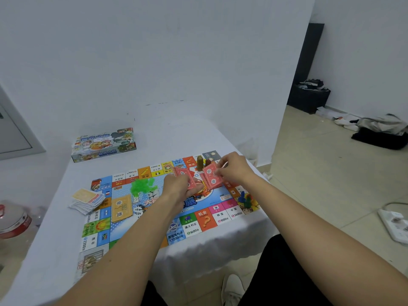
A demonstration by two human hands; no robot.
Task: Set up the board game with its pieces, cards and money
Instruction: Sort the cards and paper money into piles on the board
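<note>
Both forearms reach forward over the game board [154, 217], which lies flat on the white-covered desk [55, 250]; hands meet above the board's far right part.

Left hand [176, 187]: palm down, fingers curled; grip closed on a fan of red banknotes [184, 174], notes sticking out past the fingers toward the far edge.

Right hand [234, 170]: wrist bent inward, fingers and thumb pinching; grip closed on a second bunch of red notes [210, 176], held just beside the left hand's fan; whether the two bunches touch, cannot tell.

On board: green heap of small pieces [142, 186] left of the left hand; tan card deck [121, 207] face down near the centre-left; tall tan and brown pieces [199, 162] at the far edge behind the notes; blue, green and red pawns [246, 199] near the right corner.

Off board: loose stack of cards [88, 200] touching the left edge; game box [103, 144] far left on the desk, well apart.
</note>
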